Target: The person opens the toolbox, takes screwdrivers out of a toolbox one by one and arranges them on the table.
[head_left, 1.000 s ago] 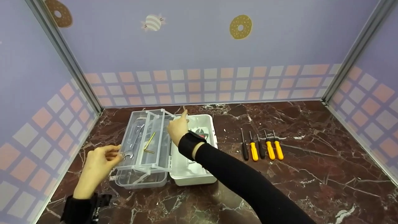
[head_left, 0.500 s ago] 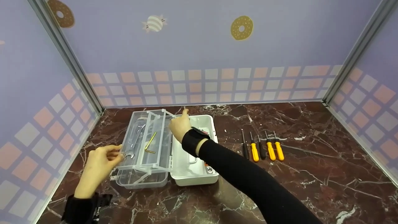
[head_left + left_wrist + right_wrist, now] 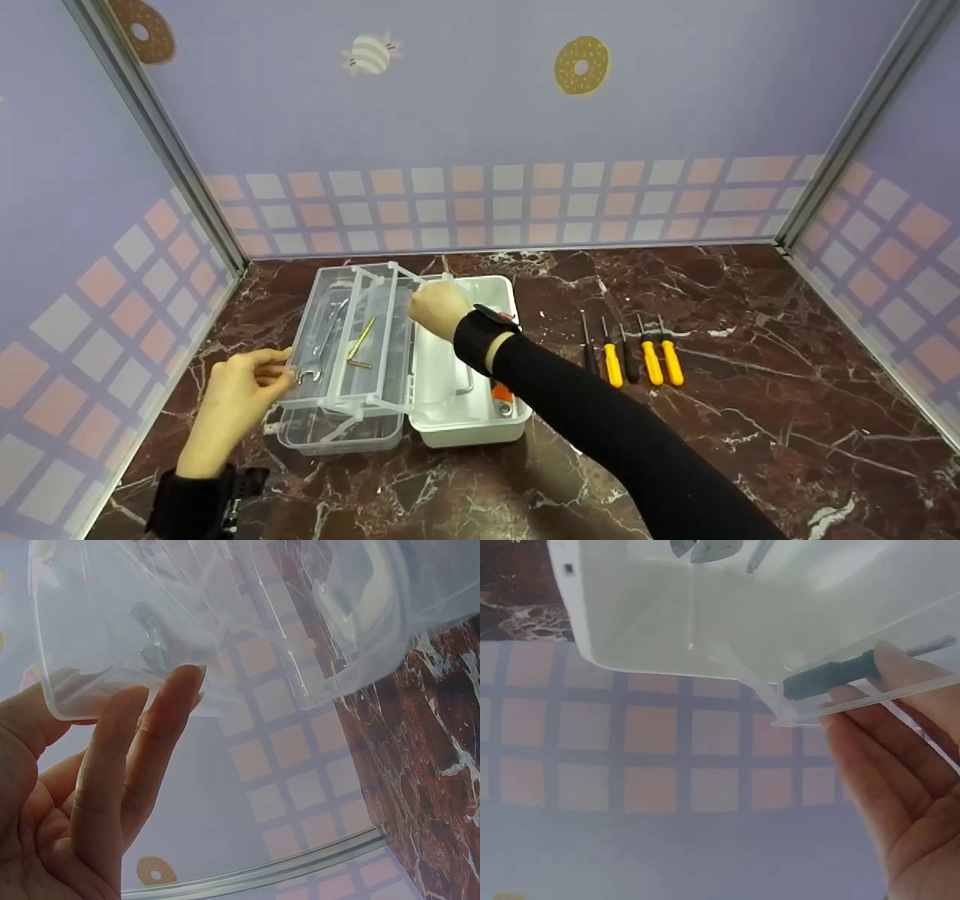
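Note:
My left hand [image 3: 241, 386] is at the near-left corner of the clear upper tray [image 3: 388, 322], pinching its edge; in the left wrist view fingers and thumb [image 3: 45, 709] lie either side of the wall. An open-ended wrench [image 3: 310, 370] and a gold twisted L-shaped key [image 3: 360, 352] lie in the trays. My right hand [image 3: 439, 306] reaches over the far end of the white toolbox [image 3: 466, 435], where it adjoins the trays. It pinches a dark-handled screwdriver [image 3: 832, 677] near the shaft, close to a clear plastic wall. The head view hides this screwdriver behind the hand.
Several yellow- and black-handled screwdrivers [image 3: 630, 360] lie in a row on the marbled table [image 3: 735, 435] to the right. An orange-and-grey tool [image 3: 502, 396] sits in the toolbox. The clear lid [image 3: 341, 442] lies beneath the trays. Patterned walls [image 3: 480, 112] enclose the back and sides.
My right hand has shifted slightly right; its forward-extended finger has drawn in. More of the orange-and-grey tool shows past the sleeve. My left hand stays at the tray corner.

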`<state>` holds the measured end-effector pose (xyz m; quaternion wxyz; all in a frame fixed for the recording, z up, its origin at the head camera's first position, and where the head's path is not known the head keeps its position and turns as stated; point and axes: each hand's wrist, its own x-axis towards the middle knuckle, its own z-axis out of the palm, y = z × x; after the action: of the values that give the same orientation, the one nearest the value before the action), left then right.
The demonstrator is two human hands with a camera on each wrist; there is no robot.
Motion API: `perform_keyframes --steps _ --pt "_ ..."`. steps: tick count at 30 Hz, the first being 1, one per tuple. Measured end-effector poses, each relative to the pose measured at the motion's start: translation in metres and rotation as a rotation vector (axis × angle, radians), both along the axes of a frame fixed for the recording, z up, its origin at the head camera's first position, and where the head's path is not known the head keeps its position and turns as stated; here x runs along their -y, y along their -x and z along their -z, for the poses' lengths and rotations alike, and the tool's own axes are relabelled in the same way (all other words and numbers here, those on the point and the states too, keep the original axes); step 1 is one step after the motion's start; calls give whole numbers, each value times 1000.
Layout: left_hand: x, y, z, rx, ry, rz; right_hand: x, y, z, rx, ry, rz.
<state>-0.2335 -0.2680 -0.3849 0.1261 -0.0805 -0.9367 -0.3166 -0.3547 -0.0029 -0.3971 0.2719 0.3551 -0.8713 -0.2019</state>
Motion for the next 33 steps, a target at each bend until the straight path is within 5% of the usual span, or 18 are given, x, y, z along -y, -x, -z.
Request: perform_keyframes --steps 6,12,20,33 --pt "1 0 0 -1 -3 1 -7 4 1 -50 -151 -167" --pt "0 -1 0 -21 5 -8 -16 8 -8 -58 -161 -298" --pt "0 1 0 -6 -13 0 -34 9 -21 21 33 -361" --pt "1 1 1 -9 1 1 -80 -14 -38 -220 210 -462"
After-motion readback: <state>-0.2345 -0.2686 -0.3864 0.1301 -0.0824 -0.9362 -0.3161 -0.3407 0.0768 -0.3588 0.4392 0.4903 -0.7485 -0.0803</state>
